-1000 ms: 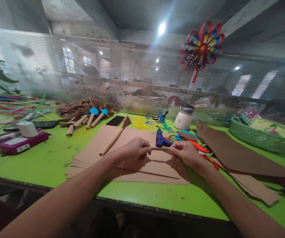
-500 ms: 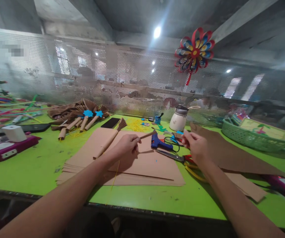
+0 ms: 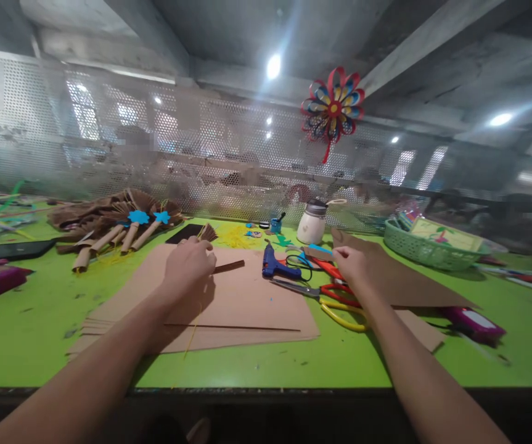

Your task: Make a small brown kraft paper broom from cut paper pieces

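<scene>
My left hand (image 3: pixel 189 265) is closed over the stack of brown paper sheets (image 3: pixel 256 302). A narrow brown paper strip (image 3: pixel 229 266) sticks out from its right side. Just beyond my fingers shows the fringed end of a rolled brown paper piece (image 3: pixel 208 232); the hand hides the rest. My right hand (image 3: pixel 351 264) is closed in a pinch beside a small brown and blue piece (image 3: pixel 317 252); what the fingers hold is unclear. A blue glue gun (image 3: pixel 277 265) lies between the hands. Scissors with red handles (image 3: pixel 335 293) and yellow handles (image 3: pixel 342 314) lie beneath my right hand.
Rolled brown paper pieces with blue flower shapes (image 3: pixel 138 217) lie at the left. A white jar (image 3: pixel 312 223) stands behind the glue gun. Dark brown paper (image 3: pixel 395 277) and a green basket (image 3: pixel 432 250) are at the right. A black phone (image 3: pixel 184 234) lies behind the stack.
My left hand has moved left with the strip, now covering the rolled piece. My right hand has shifted slightly. The whole view has swung to the right.
</scene>
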